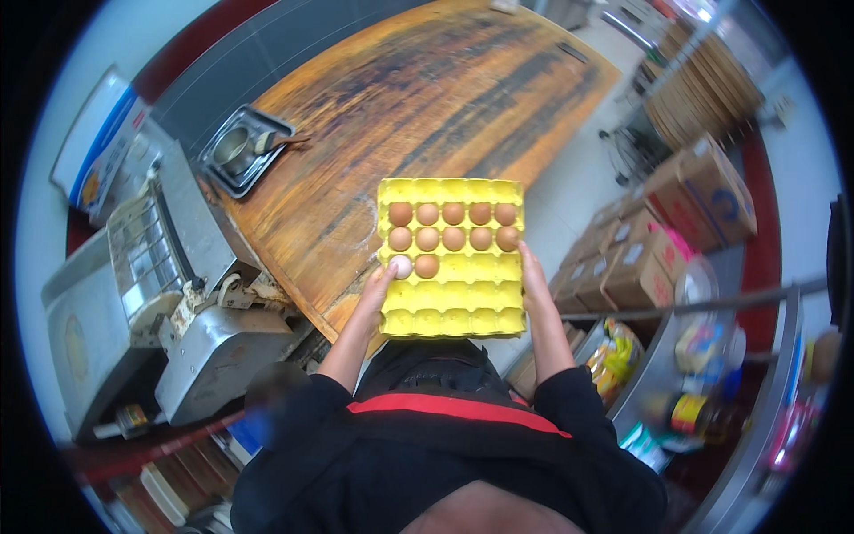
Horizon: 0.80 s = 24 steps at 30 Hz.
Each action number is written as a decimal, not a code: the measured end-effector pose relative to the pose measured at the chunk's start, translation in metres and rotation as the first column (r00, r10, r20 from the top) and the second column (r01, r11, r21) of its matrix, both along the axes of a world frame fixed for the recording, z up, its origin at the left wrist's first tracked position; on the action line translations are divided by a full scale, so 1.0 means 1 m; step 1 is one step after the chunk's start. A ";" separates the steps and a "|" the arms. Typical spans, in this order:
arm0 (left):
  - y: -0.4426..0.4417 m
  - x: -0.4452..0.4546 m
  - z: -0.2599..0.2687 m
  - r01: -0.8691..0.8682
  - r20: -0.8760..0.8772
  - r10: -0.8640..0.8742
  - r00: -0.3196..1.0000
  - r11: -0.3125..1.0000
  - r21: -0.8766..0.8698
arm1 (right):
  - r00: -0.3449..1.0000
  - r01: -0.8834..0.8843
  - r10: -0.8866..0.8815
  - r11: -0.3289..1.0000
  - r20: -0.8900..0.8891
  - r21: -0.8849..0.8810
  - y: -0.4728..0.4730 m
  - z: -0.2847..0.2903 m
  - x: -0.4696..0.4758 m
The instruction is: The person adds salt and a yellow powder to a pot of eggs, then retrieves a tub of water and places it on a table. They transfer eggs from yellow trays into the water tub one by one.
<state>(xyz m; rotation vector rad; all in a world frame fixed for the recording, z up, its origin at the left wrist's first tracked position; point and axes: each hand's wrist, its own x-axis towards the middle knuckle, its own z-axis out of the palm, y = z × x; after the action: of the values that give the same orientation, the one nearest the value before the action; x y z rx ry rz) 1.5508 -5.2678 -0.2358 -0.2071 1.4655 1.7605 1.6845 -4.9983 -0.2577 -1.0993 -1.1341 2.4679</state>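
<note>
Both hands hold a yellow egg tray (pixel 475 295) level before my waist, near the front corner of a wooden table. My left hand (pixel 378 287) grips its left edge, the thumb at a pale egg (pixel 402 266) in the third row. My right hand (pixel 532 270) grips the right edge, with its fingertips beside the end egg (pixel 507 238) of the second row. Brown eggs (pixel 453 213) fill the second and third cup rows from the far edge; the row after holds the pale egg and one brown egg (pixel 426 266). The fingers under the tray are hidden.
On the wooden table (pixel 427 100), a metal tray (pixel 250 180) at the left holds a metal cup (pixel 233 151) and a brush (pixel 267 142). A metal machine (pixel 220 347) stands at the left. Cardboard boxes (pixel 627 267) and a metal shelf (pixel 640 360) with packaged goods are at the right.
</note>
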 end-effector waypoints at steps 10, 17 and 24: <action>-0.026 -0.088 -0.075 -0.537 -0.032 0.537 0.843 0.844 0.024 | 0.847 -0.528 0.518 0.847 0.116 0.069 0.004 -0.048 -0.253; -0.015 -0.143 -0.072 -0.697 -0.061 0.695 0.716 0.716 -0.033 | 0.663 -0.742 0.697 0.661 0.272 0.114 -0.006 -0.049 -0.378; -0.043 -0.219 -0.067 -0.664 -0.123 0.654 0.747 0.745 -0.069 | 0.568 -0.822 0.764 0.510 0.307 0.253 -0.021 -0.071 -0.469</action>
<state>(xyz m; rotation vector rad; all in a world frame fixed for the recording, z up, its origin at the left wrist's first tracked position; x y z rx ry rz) 1.3317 -5.3104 -0.3023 -0.8031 1.6816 2.2664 1.2150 -5.0198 -0.3288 -0.7250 -2.5259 2.5367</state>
